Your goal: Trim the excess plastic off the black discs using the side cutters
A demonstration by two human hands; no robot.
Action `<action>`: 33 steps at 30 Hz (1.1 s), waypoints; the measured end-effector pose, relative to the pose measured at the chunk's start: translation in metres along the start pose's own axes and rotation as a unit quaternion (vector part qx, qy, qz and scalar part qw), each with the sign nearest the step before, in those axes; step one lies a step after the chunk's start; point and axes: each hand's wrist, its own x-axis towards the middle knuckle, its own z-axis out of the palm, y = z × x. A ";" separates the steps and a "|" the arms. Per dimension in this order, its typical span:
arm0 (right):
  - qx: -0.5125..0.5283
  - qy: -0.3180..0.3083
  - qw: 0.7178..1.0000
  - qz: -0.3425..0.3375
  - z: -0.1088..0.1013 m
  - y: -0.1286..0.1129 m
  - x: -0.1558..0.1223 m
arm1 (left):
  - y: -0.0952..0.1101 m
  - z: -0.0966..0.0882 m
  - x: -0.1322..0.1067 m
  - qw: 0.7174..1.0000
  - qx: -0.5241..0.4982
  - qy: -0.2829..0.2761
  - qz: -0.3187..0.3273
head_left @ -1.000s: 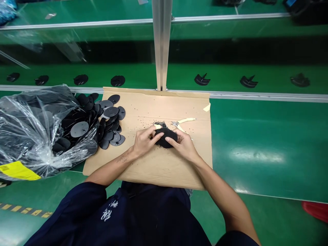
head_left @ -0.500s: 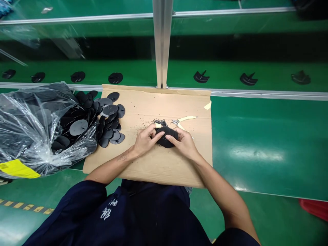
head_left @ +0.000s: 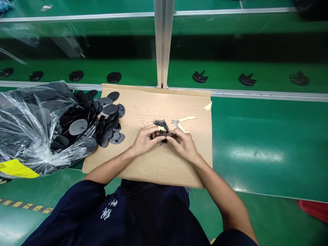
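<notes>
Both hands pinch one black plastic disc (head_left: 166, 134), seen nearly edge-on above the cardboard. My left hand (head_left: 146, 137) grips its left end, with yellow tape round one finger. My right hand (head_left: 185, 142) closes on the right end, thumb on the near side. Behind and below the disc lies a heap of small black scraps (head_left: 160, 123). Just beyond my right fingers rest side cutters (head_left: 183, 122) with pale yellow handles. Fingertips on the far side of the disc are partly hidden.
A cardboard sheet (head_left: 153, 164) covers the bench. At left, loose black discs (head_left: 110, 110) spill from a clear plastic bag (head_left: 30, 126) with a yellow label. A metal post (head_left: 163, 44) rises at the back edge, and a row of black parts (head_left: 200, 77) appears behind the rail.
The disc has turned from showing its broad face to nearly edge-on. Both hands keep hold of it, and more of the scrap heap shows.
</notes>
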 end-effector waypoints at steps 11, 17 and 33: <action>0.018 -0.032 0.996 -0.082 0.001 0.000 -0.002 | 0.011 -0.008 0.000 0.977 0.071 0.013 0.200; 0.016 -0.044 0.994 -0.098 -0.001 0.001 -0.002 | 0.012 -0.009 0.000 0.972 0.072 0.005 0.224; 0.000 -0.026 0.982 -0.186 0.000 0.002 0.002 | 0.011 -0.007 0.001 0.976 0.056 -0.012 0.209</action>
